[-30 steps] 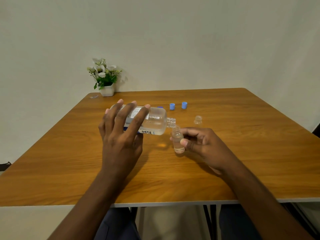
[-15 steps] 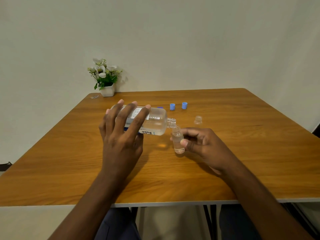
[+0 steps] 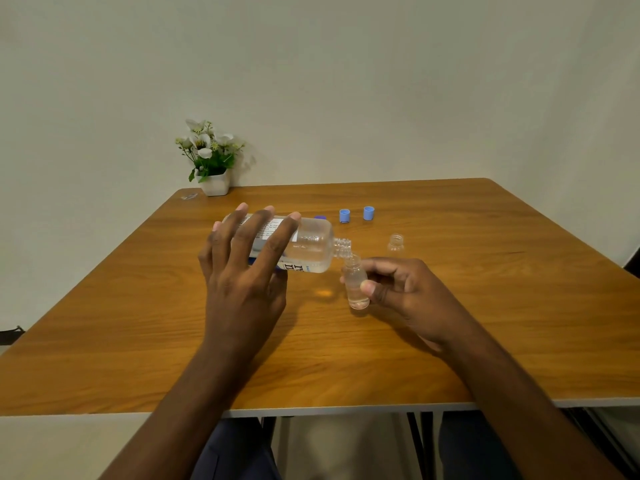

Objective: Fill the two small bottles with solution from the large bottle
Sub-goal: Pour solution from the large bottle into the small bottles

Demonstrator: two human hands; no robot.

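While the left hand, fingers spread, grips the tipped large bottle, its neck meets a small bottle pinched by the right hand on the table; a second small bottle stands at two o'clock, blue caps at twelve.

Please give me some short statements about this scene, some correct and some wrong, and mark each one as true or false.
1. The left hand holds the large bottle tipped nearly level, its open neck over a small bottle. True.
2. The right hand lies flat on the table and holds nothing. False: it grips the small bottle.
3. The second small bottle stands capped. False: it stands open on the table, apart from both hands.
4. Two light blue caps lie on the table beyond the bottles. True.
5. The flower pot stands at the near right corner. False: it is at the far left corner.
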